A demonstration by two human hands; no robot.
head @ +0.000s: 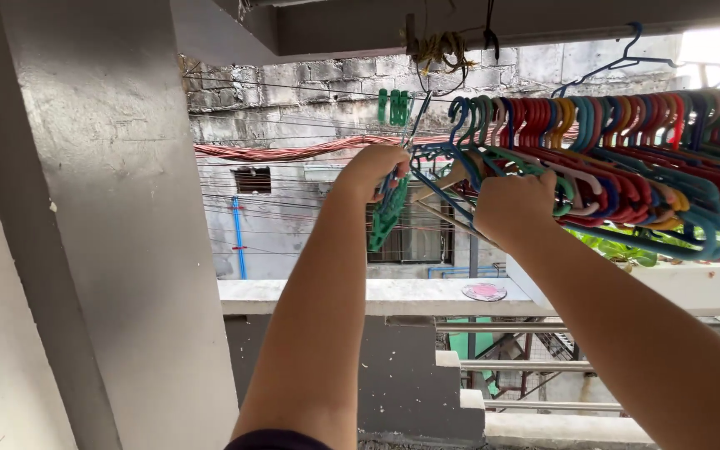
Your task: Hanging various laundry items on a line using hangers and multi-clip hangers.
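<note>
The left hand [371, 169] was clenched around the top of a green clip hanger [388, 212], which hung straight down below the fist, long axis vertical. The right hand [514, 204], just beside it, gripped a blue hanger [439, 187] at the near end of a packed row of coloured plastic hangers [627, 158] stretching away right along the overhead rail [543, 35], above a concrete ledge [352, 296].
</note>
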